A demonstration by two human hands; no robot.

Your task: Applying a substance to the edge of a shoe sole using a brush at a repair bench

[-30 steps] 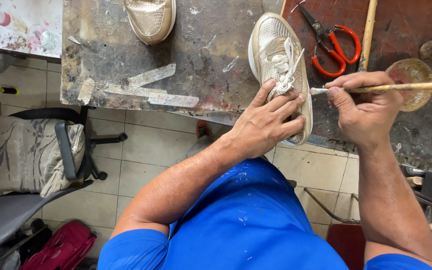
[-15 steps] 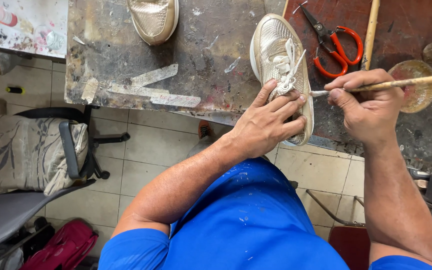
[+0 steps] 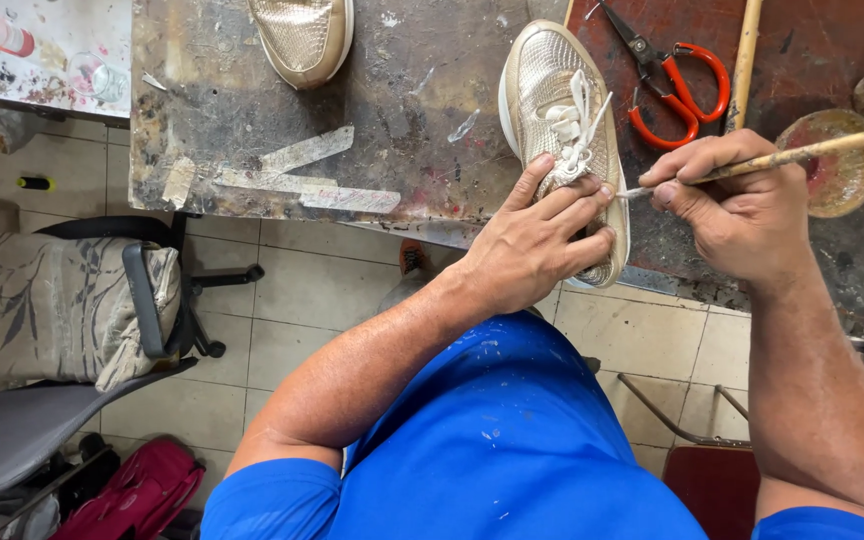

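Plainly, the left hand (image 3: pixel 537 250) lay over the rear half of a gold mesh sneaker (image 3: pixel 562 130), its fingers (image 3: pixel 577 205) laid close together across the upper near the white laces (image 3: pixel 574 125), pressing the shoe down. The sneaker rested sole-down at the near edge of the stained tabletop (image 3: pixel 402 110), its heel jutting a little past the edge, above the tiled floor (image 3: pixel 322 290).

The right hand (image 3: pixel 742 205) pinched a thin wooden-handled brush (image 3: pixel 802 152) between thumb and forefingers, the other fingers curled under. The brush tip touched the sneaker's side just beside the left hand's fingertips, at the seam where upper meets sole. Judging from that, the brushing was under way at one spot along the right side; how much of the seam was already coated could not be told, since no wet line showed.

A shallow round dish (image 3: pixel 832 160) with a reddish centre sat just beyond the right hand. Red-handled scissors (image 3: pixel 677 85) lay further up on the dark red mat, beside a wooden stick (image 3: pixel 745 60). A second gold sneaker (image 3: pixel 302 35) sat well apart at the tabletop's far side, with nothing touching it. Strips of tape (image 3: pixel 297 180) were stuck on the tabletop's left part.
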